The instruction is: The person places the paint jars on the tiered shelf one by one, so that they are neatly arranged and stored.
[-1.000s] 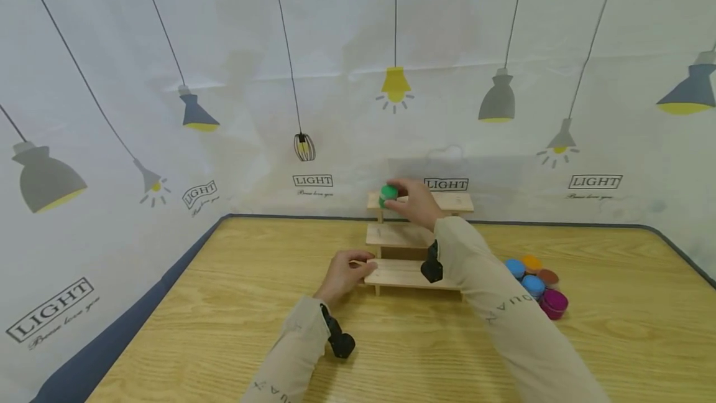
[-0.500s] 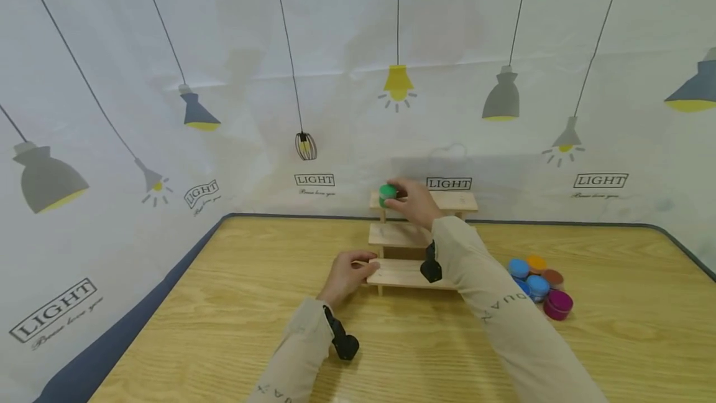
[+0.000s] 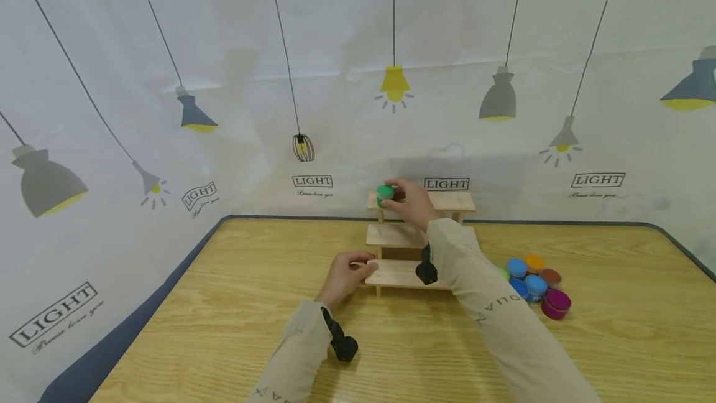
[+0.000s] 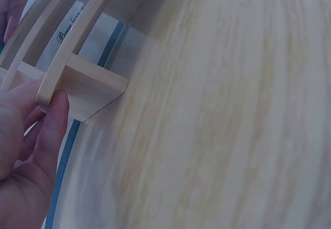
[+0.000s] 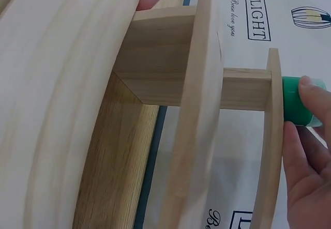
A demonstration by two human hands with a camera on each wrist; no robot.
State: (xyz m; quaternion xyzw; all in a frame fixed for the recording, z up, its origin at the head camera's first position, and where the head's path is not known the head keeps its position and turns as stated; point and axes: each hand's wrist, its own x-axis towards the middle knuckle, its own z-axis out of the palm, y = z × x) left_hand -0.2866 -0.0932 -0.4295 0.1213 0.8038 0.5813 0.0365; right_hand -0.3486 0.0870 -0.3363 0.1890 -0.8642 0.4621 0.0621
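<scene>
A three-step wooden shelf (image 3: 391, 236) stands at the back of the wooden table (image 3: 224, 303). My right hand (image 3: 411, 201) holds a small green jar (image 3: 385, 194) at the left end of the top step. In the right wrist view the green jar (image 5: 296, 102) rests against the top board with my fingers (image 5: 305, 151) around it. My left hand (image 3: 345, 273) grips the left end of the bottom step. In the left wrist view its thumb (image 4: 51, 131) presses the end of the shelf board (image 4: 72, 53).
Several small jars (image 3: 534, 283) in blue, orange, brown, green and magenta lie on the table right of the shelf. A curtain printed with lamps (image 3: 168, 111) hangs behind the table. The table's dark edge (image 3: 140, 310) runs along the left.
The right hand and green jar have stayed at the top step's left end, barely shifting. The left hand has not moved.
</scene>
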